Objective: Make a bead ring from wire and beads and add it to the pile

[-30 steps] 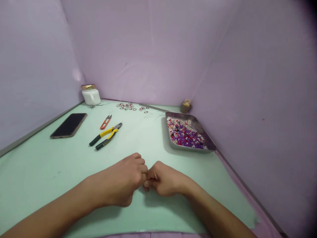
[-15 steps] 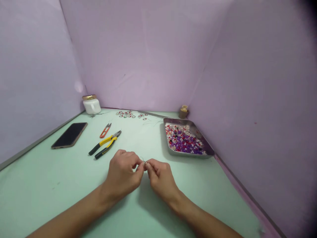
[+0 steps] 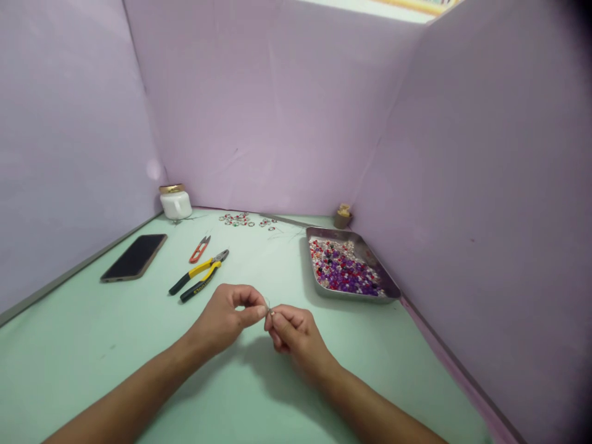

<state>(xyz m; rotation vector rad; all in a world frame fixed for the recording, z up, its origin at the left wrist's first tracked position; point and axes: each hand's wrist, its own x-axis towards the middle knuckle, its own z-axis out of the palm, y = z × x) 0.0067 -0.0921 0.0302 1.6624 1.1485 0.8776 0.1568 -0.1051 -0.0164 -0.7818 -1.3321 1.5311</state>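
Observation:
Above the front middle of the table, my left hand (image 3: 234,313) pinches a thin wire (image 3: 268,302) between thumb and forefinger. My right hand (image 3: 296,333) is closed on the same wire just to the right, thumb pressed against the forefinger, the other fingers curled. The two sets of fingertips almost touch. A short loose end of the wire curves up between them; the rest is hidden by the fingers. Something tiny and pale shows at my right fingertips, too small to name. Pliers (image 3: 200,276) with yellow and black handles lie beyond my left hand.
A metal tray (image 3: 393,287) of mixed beads (image 3: 345,271) stands at right. Small beaded rings (image 3: 235,219) lie at the back. Orange thread snips (image 3: 200,250), a phone (image 3: 135,258), a white jar (image 3: 176,203) and a small brown pot (image 3: 343,217) are around. Lilac walls enclose the table.
My left hand has rolled so its thumb and forefinger form a rounder loop. My right hand's lower fingers have come into sight. The view has tilted slightly upward.

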